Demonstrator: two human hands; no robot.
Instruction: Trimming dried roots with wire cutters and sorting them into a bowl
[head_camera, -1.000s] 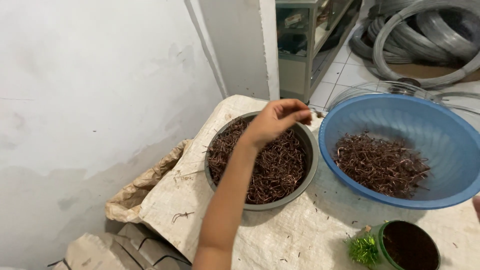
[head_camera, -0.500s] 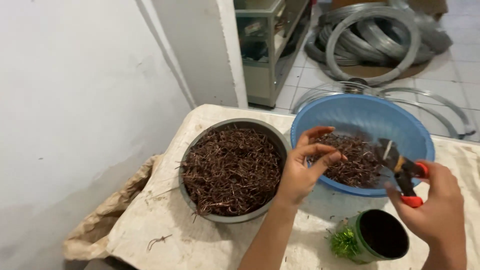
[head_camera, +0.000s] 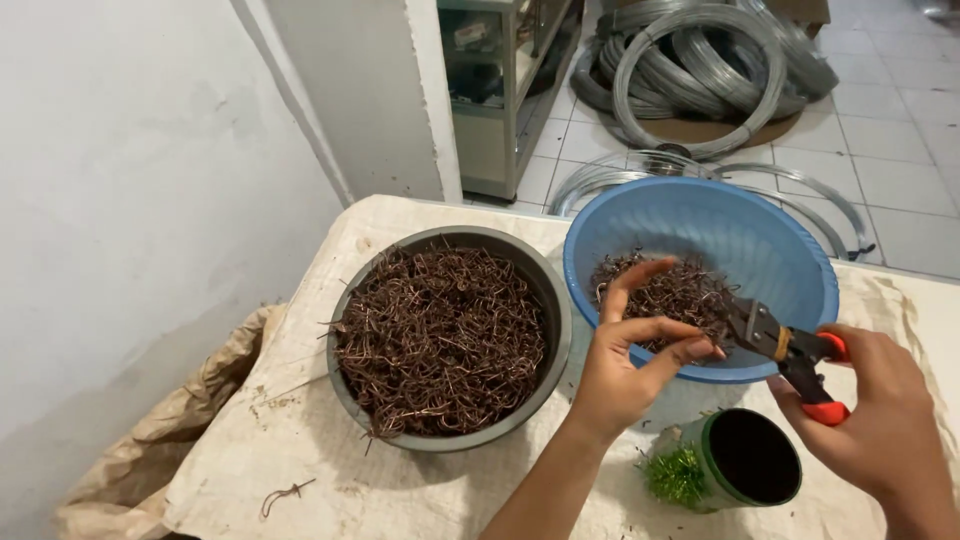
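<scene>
1. Here, the left hand (head_camera: 625, 355) has its thumb and fingers pinched together over the near rim of the blue plastic basin (head_camera: 790, 260); whether a wire piece sits between the fingertips cannot be told.
2. The right hand (head_camera: 875, 415) is clenched around the red handles of the pliers (head_camera: 785, 350), whose dark nose points toward 10 o'clock, almost meeting the left fingertips.
3. Inside the basin lies a small heap of brown wire pieces (head_camera: 665, 295).
4. At 9 o'clock from the left hand stands a grey metal bowl (head_camera: 545, 290), filled with tangled brown wire (head_camera: 440, 340).
5. At 5 o'clock from it lies a green cup (head_camera: 745, 460) on its side, beside a green tuft (head_camera: 675, 475).
6. Everything rests on a pale sack cloth (head_camera: 330, 470); grey wire coils (head_camera: 700, 60) lie on the floor at 12 o'clock.
</scene>
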